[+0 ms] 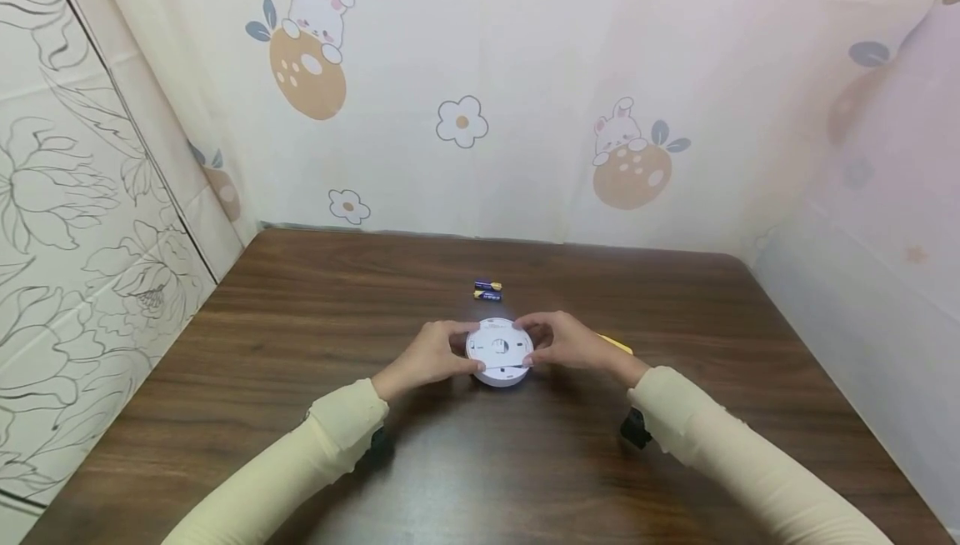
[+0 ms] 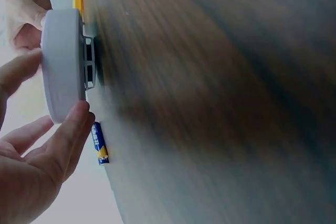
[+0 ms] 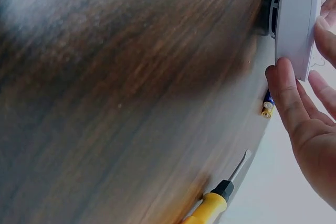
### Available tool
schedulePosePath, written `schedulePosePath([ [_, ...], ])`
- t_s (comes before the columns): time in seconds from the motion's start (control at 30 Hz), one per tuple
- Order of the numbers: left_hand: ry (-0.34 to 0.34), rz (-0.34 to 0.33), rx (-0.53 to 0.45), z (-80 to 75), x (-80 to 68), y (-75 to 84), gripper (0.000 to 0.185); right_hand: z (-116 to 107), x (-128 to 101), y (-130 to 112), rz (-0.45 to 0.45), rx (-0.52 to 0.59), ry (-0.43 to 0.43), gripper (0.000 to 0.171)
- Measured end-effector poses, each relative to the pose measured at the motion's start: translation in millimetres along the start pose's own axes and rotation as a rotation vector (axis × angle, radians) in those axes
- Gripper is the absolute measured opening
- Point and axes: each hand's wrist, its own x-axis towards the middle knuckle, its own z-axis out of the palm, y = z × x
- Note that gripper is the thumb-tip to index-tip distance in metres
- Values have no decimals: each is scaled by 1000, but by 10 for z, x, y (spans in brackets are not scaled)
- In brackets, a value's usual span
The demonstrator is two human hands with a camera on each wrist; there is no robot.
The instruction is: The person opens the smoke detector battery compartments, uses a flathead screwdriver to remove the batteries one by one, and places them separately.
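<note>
A round white device (image 1: 499, 351), like a smoke detector, lies on the brown table (image 1: 300, 345) in the middle. My left hand (image 1: 433, 355) grips its left rim and my right hand (image 1: 562, 342) grips its right rim, fingers curled round the edge. In the left wrist view the white device (image 2: 63, 64) stands on a grey base, with my left hand's fingers (image 2: 71, 132) against its rim. In the right wrist view my right thumb (image 3: 286, 95) presses the device's (image 3: 296, 22) edge.
Two blue-and-yellow batteries (image 1: 487, 290) lie just behind the device, also seen as batteries (image 2: 100, 144) and batteries (image 3: 268, 106). A yellow-handled screwdriver (image 3: 215, 203) lies right of my right hand, its handle (image 1: 618, 345) peeping out. Patterned curtains wall the table.
</note>
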Motion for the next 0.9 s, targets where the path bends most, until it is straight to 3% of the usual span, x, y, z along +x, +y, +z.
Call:
schedulePosePath([
  [0.37,-17,-18,37,-42,32,-3,64,-2,-4,-19,-26,23,-21,59],
  [0.6,-9,23,26,-46,45,-23,61,1,-13,4,-51,73,-48,64],
  [0.9,-10,42,57,-58,61,-33,61,18,-20,-9,-56,77,-15,62],
])
